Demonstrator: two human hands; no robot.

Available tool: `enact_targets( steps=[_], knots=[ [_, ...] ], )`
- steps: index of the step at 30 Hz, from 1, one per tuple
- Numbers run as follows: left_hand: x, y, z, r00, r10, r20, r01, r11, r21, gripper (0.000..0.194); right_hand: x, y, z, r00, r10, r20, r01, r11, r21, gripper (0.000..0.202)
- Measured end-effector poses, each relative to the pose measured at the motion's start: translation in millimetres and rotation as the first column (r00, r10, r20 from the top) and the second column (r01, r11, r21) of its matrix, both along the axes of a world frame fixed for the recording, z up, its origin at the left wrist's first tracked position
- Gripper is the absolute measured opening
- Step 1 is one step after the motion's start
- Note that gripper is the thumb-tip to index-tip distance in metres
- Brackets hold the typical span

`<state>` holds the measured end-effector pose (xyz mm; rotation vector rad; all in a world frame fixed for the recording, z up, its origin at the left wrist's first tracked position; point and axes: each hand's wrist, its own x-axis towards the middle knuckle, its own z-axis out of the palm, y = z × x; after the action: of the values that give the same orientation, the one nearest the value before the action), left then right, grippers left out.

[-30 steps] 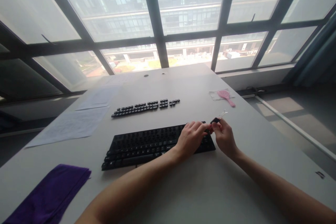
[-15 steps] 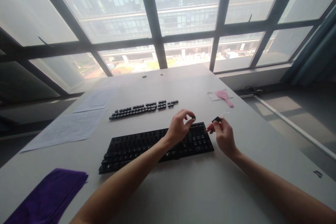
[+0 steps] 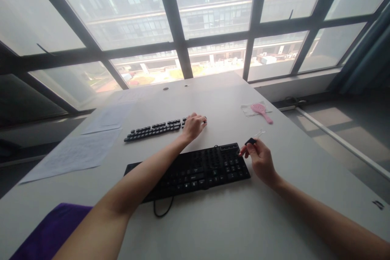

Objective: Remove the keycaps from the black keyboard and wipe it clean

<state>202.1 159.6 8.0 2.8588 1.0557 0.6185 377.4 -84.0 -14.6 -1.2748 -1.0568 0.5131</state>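
My left hand (image 3: 194, 126) reaches over the right end of the rows of loose black keycaps (image 3: 154, 131), covering part of them. Its fingers are closed in a pinch around a small black keycap (image 3: 205, 120) at their tips. My right hand (image 3: 260, 157) grips a keycap puller by its black handle (image 3: 251, 141), pale wires sticking up behind it. That hand hovers at the right edge of a black keyboard (image 3: 213, 166). Number pad keys sit in place, while the upper area of the keyboard shows bare key stems. My left forearm hides the keyboard's left part.
Paper sheets (image 3: 73, 152) lie at the left and a purple cloth (image 3: 57, 227) at the near left. A pink hairbrush (image 3: 258, 109) rests on a clear wrapper. A cable loop (image 3: 163, 214) pokes out below the keyboard. Windows (image 3: 213, 4) stand beyond the white table (image 3: 219, 93).
My left hand has moved away from the keyboard's upper right, forward and left to the keycap rows. The right hand has hardly moved. The cable loop below the keyboard now shows.
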Motion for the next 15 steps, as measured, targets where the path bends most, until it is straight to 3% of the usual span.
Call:
enact_targets(
  steps=[4, 9, 15],
  knots=[
    [-2.1, 3.9, -4.1, 0.999, -0.01, -0.038, 0.01, 1.0, -0.004, 0.012, -0.1, -0.3, 0.1, 1.0, 0.01, -0.01, -0.01, 1.0, 0.005, 0.022],
    [-5.5, 8.4, -9.2, 0.997, 0.062, 0.053, -0.065, 0.997, 0.05, 0.007, -1.1, -1.0, 1.0, 1.0, 0.022, -0.005, -0.022, 1.0, 0.004, 0.022],
    [-4.0, 14.5, -13.9, 0.984, 0.141, 0.109, -0.143, 0.99, 0.012, 0.006, -1.9, -2.4, 1.5, 1.0, 0.029, -0.009, -0.029, 1.0, 0.008, 0.021]
  ],
)
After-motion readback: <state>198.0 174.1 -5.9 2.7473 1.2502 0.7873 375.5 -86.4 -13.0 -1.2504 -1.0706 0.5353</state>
